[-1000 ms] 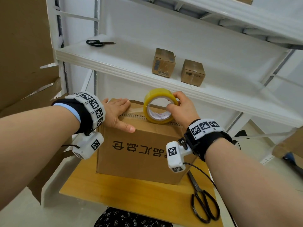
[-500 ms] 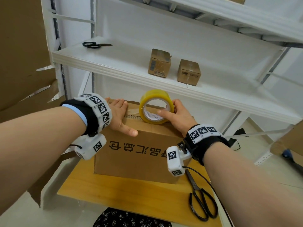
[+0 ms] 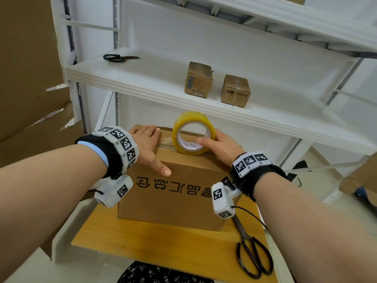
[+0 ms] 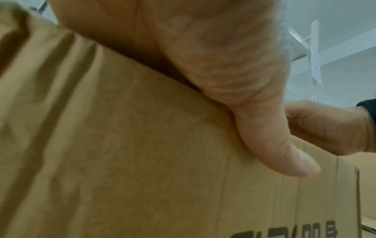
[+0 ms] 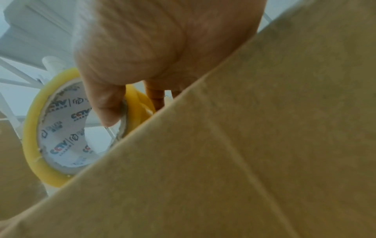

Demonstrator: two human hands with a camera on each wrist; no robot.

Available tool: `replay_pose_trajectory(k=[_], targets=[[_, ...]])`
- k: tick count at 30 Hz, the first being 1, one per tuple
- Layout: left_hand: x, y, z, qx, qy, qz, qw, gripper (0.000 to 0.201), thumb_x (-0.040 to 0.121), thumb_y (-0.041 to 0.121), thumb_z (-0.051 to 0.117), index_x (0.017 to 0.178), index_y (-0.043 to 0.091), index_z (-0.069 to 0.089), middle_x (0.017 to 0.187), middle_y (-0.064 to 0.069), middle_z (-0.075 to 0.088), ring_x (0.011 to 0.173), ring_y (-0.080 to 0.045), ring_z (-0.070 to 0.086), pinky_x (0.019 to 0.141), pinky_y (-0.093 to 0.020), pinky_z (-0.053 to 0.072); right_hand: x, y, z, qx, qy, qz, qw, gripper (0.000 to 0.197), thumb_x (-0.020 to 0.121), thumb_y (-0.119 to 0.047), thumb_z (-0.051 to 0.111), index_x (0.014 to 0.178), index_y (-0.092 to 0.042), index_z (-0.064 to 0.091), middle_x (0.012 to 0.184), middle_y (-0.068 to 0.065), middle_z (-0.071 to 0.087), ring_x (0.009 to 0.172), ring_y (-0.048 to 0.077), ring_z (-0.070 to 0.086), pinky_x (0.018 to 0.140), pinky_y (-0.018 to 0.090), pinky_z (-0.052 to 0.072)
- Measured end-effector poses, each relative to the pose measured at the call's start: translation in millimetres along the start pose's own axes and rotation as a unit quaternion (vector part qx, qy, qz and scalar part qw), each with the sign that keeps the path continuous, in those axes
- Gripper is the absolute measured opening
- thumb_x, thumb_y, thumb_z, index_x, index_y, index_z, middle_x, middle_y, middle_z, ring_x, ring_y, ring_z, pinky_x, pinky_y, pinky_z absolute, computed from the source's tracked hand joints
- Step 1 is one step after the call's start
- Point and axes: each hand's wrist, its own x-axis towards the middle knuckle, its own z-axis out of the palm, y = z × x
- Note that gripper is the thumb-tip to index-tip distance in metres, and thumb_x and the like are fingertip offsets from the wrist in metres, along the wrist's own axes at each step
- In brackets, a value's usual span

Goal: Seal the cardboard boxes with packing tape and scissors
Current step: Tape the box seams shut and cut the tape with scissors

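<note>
A brown cardboard box [image 3: 175,186] with black printed characters on its near side is sitting upright on the wooden tabletop [image 3: 163,246], its top flaps closed. A yellow roll of packing tape [image 3: 192,133] is standing on edge on the box top, its printed white core facing the camera. Black scissors [image 3: 253,254] are lying flat on the tabletop just right of the box, blades pointing toward it.
</note>
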Motion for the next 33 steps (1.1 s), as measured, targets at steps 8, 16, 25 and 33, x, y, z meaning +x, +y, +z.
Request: replay_pose_trajectory(k=[8, 16, 25, 33], targets=[[2.4, -10.9, -4.7, 0.003, -0.032, 0.009, 0.999, 0.147, 0.047, 0.096, 0.05, 0.154, 0.015, -0.012, 0.162, -0.004, -0.01, 0.149, -0.025, -0.002, 0.122, -0.044, 0.0, -0.3, -10.8, -4.1, -0.037, -0.015, 0.018, 0.999, 0.042, 0.086, -0.065, 0.057, 0.115, -0.035, 0.063, 0.114, -0.006, 0.065, 0.107, 0.02, 0.058, 0.101, 0.046, 0.045], [2.2, -13.4, -4.2, 0.013, -0.052, 0.023, 0.998, 0.147, 0.05, 0.092, 0.054, 0.152, 0.013, -0.016, 0.162, -0.003, -0.014, 0.149, -0.021, -0.005, 0.121, -0.045, -0.001, -4.7, -13.3, -5.9, -0.061, -0.062, 0.003, 0.996, 0.061, 0.08, -0.07, 0.062, 0.125, -0.028, 0.061, 0.119, -0.005, 0.064, 0.111, 0.018, 0.059, 0.102, 0.041, 0.045], [1.1, -13.3, 1.7, 0.007, -0.035, 0.029, 0.999, 0.157, 0.035, 0.1, 0.043, 0.152, 0.013, -0.015, 0.162, -0.002, -0.012, 0.149, -0.021, -0.004, 0.121, -0.046, 0.0, -10.3, -11.0, -7.0, -0.058, -0.059, -0.023, 0.996, 0.051, 0.075, -0.069, 0.069, 0.108, -0.03, 0.068, 0.103, -0.003, 0.07, 0.096, 0.014, 0.063, 0.088, 0.031, 0.051], [-3.4, -7.6, -4.7, 0.025, -0.052, 0.008, 0.998, 0.149, 0.05, 0.092, 0.056, 0.152, 0.012, -0.018, 0.161, -0.004, -0.015, 0.149, -0.022, -0.008, 0.121, -0.048, 0.002, -8.3, -8.4, -5.8, -0.049, -0.061, -0.044, 0.996, 0.059, 0.066, -0.071, 0.076, 0.113, -0.037, 0.065, 0.106, -0.012, 0.07, 0.101, 0.01, 0.064, 0.096, 0.037, 0.051]])
